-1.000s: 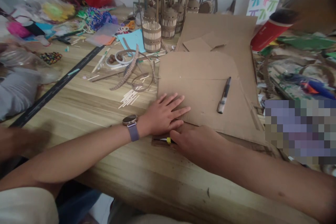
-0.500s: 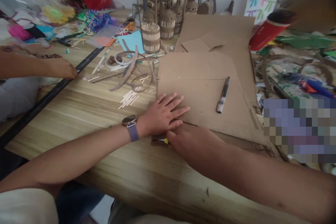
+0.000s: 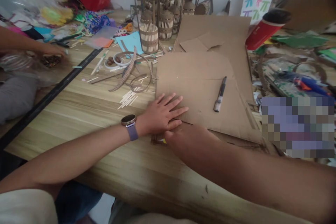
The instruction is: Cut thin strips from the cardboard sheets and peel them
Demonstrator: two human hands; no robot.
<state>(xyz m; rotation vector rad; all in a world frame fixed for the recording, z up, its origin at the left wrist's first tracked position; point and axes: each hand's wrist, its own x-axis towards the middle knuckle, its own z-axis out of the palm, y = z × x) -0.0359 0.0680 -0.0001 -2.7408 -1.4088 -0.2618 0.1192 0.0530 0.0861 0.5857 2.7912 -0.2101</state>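
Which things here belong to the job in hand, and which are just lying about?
Apparently in use:
cardboard sheet, under the spread left hand
yellow tool, mostly hidden by the right hand

Apparently just lying about:
pen on the cardboard, untouched, though possibly related
pale sticks
blue paper
red tumbler

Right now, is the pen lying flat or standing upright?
Lying flat: the pen rests lengthwise on the cardboard sheet, right of the left hand.
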